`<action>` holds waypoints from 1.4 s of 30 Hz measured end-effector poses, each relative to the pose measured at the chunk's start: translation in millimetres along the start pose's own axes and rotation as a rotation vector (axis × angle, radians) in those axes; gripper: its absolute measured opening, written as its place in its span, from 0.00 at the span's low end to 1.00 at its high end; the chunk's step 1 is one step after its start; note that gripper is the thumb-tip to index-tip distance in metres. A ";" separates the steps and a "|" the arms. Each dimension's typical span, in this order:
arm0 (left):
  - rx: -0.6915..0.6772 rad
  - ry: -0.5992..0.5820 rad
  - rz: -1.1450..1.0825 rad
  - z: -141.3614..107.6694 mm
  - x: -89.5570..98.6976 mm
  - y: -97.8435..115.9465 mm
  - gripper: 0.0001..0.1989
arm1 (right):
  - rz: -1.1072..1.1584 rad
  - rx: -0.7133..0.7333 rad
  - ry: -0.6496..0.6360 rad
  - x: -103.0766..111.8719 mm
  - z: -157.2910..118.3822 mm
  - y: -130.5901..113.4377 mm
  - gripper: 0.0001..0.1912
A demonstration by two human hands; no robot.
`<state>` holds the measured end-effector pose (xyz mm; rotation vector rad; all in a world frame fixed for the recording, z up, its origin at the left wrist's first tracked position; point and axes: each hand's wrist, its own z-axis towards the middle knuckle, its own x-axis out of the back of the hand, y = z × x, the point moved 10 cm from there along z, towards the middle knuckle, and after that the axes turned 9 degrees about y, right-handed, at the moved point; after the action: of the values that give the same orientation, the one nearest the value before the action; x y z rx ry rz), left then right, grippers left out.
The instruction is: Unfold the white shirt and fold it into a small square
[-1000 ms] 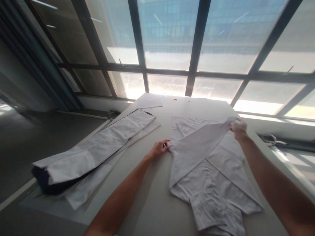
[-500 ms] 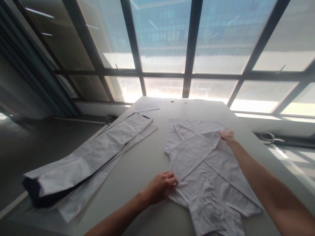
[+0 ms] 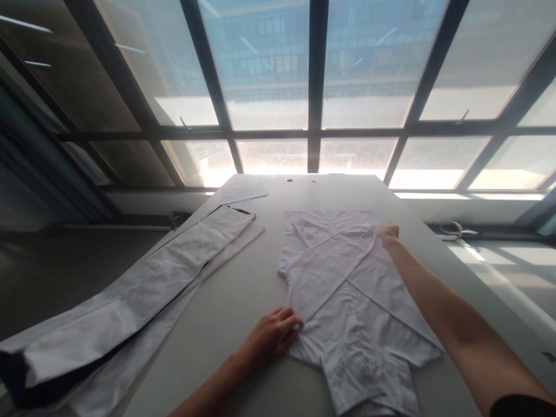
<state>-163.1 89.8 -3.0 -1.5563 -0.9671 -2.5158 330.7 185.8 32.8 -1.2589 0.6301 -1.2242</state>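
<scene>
A white shirt (image 3: 343,278) lies spread on the table, one sleeve folded diagonally across it and its cloth creased toward the near end. My left hand (image 3: 275,330) is closed at the shirt's near left edge, fingertips pinching the fabric. At the far right, my right hand (image 3: 388,233) has its fingers closed on the folded sleeve's corner. The exact grip of the right fingertips is partly hidden by the hand itself.
Long folded white garments with a dark lining (image 3: 143,289) lie along the left side of the white table (image 3: 243,278), hanging toward its near left corner. Another white cloth (image 3: 243,188) rests at the far left. Framed windows (image 3: 269,69) stand beyond. A cable coil (image 3: 454,230) sits at right.
The view has swung slightly to the right, so everything sits further left. Both hands stay at the same places on the shirt, which keeps nearly the same shape.
</scene>
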 end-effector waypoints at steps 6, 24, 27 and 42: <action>0.151 0.148 -0.123 11.6 30.4 -24.0 0.11 | -0.104 -0.040 0.042 19.7 -10.6 12.4 0.18; 0.441 0.244 -0.173 90.7 50.0 -153.2 0.21 | -0.214 0.581 -0.487 -1.9 -206.5 4.5 0.19; 0.395 0.253 -0.039 89.5 57.5 -140.2 0.17 | -0.244 0.603 -0.487 -2.2 -208.5 5.5 0.19; 0.034 -0.107 0.444 60.4 -16.1 -40.9 0.32 | -0.359 0.684 -0.500 -3.5 -216.7 -1.7 0.22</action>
<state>-120.4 149.4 -17.6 -1.6858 -0.5831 -2.1207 135.2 111.4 -23.9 -1.0369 -0.3776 -1.1966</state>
